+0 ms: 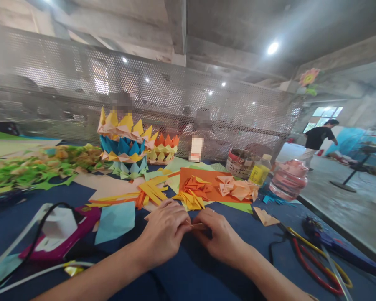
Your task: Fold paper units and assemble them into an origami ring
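The left hand [166, 229] and right hand [219, 235] pinch a small peach paper [198, 226] before a flat orange paper sheet [215, 197]. Folded pink papers [240, 190] lie atop it.

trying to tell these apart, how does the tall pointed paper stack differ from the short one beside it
The tall stack shows more tiers than the short stack. The tall stack runs yellow and peach over blue, with pale blue below; the short stack is orange over pale yellow. The tall stack's top tier slants down rightward; the short stack's looks nearer level. Both have zigzag points.
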